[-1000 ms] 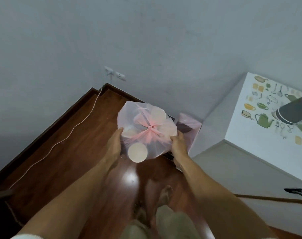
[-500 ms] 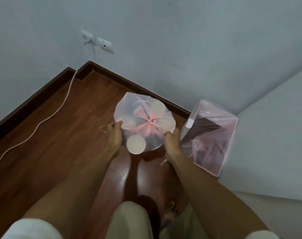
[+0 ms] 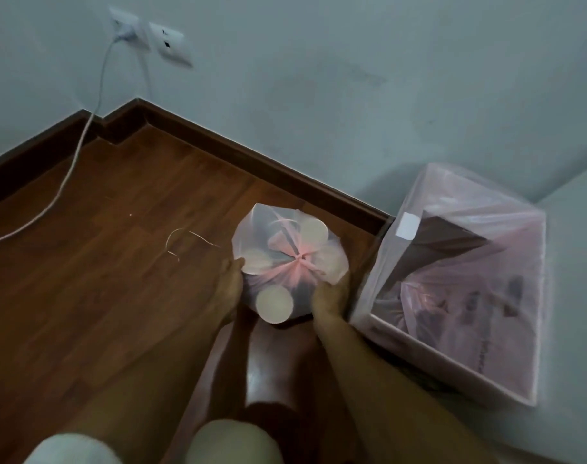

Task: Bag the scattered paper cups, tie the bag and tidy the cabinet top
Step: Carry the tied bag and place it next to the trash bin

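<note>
A translucent pink bag (image 3: 285,249), knotted at its top, bulges with several white paper cups; one cup base (image 3: 274,304) presses against the near side. The bag is low over the wooden floor, close to the skirting board. My left hand (image 3: 230,283) cups its left side and my right hand (image 3: 332,294) cups its right side, so both hold it between them. I cannot tell whether the bag's bottom touches the floor. The cabinet top is out of view.
A white square bin (image 3: 419,343) lined with pink plastic stands just right of the bag, holding dark rubbish. A white cable (image 3: 84,142) runs from a wall socket (image 3: 128,28) across the floor. A thin loose string (image 3: 184,237) lies left of the bag. My knees fill the bottom edge.
I have crouched and both hands have lowered the tied bag toward the floor beside the bin. The white cabinet with its printed top has left the view.
</note>
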### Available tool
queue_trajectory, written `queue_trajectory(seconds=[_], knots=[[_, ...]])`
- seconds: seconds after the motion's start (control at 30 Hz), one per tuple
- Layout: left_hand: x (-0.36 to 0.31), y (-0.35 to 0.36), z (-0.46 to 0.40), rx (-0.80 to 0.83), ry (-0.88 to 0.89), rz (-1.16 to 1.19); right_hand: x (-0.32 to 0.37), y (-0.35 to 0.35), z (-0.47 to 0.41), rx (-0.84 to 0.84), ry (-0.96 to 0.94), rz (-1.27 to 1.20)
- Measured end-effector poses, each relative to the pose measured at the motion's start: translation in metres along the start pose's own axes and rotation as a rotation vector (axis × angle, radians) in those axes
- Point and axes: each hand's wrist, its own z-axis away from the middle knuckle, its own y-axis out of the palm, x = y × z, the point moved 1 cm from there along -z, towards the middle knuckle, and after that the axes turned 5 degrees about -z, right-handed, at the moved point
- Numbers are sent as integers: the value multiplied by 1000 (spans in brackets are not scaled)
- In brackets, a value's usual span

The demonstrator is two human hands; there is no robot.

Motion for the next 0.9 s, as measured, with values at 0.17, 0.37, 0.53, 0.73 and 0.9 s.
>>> queue_trajectory(seconds=[0.17, 0.37, 0.53, 0.73, 0.9], knots=[[8, 23, -23, 33, 101, 105, 7, 0, 9, -13, -202, 388], [-17, 37, 11, 74, 163, -20, 30, 14, 27, 146, -202, 318], [-45, 10, 54, 64, 102, -113, 73, -4, 70, 189, -134, 221], [-168, -45, 188, 70, 193, -266, 199, -66, 163, 258, -122, 287], [-299, -75, 320, 107, 241, -352, 332, -141, 244, 225, -137, 233]])
